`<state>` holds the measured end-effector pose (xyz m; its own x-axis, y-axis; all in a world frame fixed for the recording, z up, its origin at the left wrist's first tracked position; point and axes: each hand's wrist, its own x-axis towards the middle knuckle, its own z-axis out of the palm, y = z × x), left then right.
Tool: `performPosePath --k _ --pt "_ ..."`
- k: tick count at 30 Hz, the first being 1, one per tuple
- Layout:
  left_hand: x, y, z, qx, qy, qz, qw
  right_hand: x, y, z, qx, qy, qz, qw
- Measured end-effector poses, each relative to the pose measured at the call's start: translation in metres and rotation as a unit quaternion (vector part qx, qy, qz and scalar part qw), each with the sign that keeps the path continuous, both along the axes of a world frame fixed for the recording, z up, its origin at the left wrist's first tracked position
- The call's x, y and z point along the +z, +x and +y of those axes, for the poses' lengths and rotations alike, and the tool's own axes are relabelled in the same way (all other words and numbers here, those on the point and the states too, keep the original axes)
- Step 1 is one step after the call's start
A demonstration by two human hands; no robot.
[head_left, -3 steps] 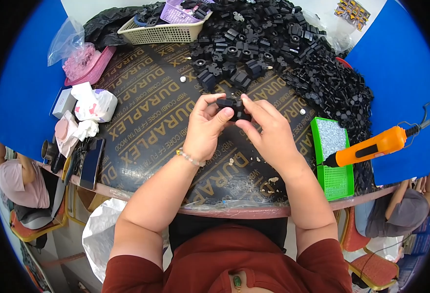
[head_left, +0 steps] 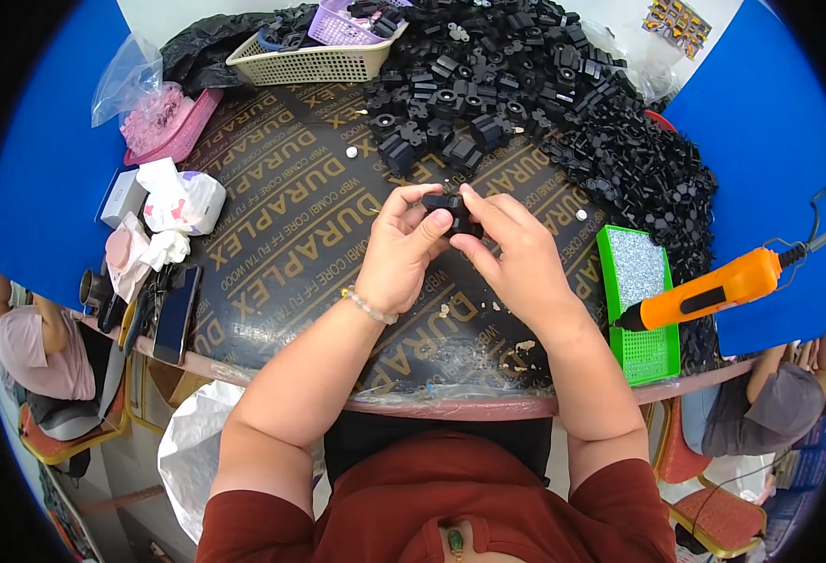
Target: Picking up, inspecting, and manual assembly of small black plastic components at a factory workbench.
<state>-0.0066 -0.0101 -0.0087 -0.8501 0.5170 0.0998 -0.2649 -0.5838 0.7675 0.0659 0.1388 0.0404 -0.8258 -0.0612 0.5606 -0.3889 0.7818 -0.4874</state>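
Observation:
Between my two hands, above the middle of the dark tabletop (head_left: 282, 272), is a small black plastic part (head_left: 452, 208). My left hand (head_left: 405, 235) grips its left side with thumb and fingers, and a beaded bracelet circles that wrist. On the right side, the thumb and forefinger of my right hand (head_left: 512, 235) pinch the same part. Much of it is covered by my fingers, so its exact shape is hard to tell. Just beyond lies a large heap of similar black plastic parts (head_left: 469, 89).
Right of my arm, an orange electric screwdriver (head_left: 709, 289) hangs over a green tray (head_left: 673, 352) of small silvery pieces. Flat black pieces (head_left: 638, 178) pile up behind. At left are a phone (head_left: 177, 314), tissues (head_left: 188, 202) and a pink basket (head_left: 192, 131); a cream basket (head_left: 310, 66) stands farther back.
The black part has turned slightly between my fingers, and my hands have come a little closer together. The orange screwdriver has swung slightly.

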Motion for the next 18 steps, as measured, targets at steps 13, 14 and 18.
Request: performPosePath --k 13,14,18 --pt "0.001 -0.026 -0.024 0.239 -0.563 0.435 0.661 0.007 0.010 0.042 -0.174 0.176 -0.260 0.933" --pt "0.001 -0.027 -0.023 0.227 -0.580 0.427 0.655 0.004 0.012 0.046 -0.169 0.165 -0.329 0.914" --pt "-0.014 -0.042 -0.032 0.201 -0.579 0.454 0.646 -0.006 -0.002 0.051 -0.121 0.163 -0.337 0.919"
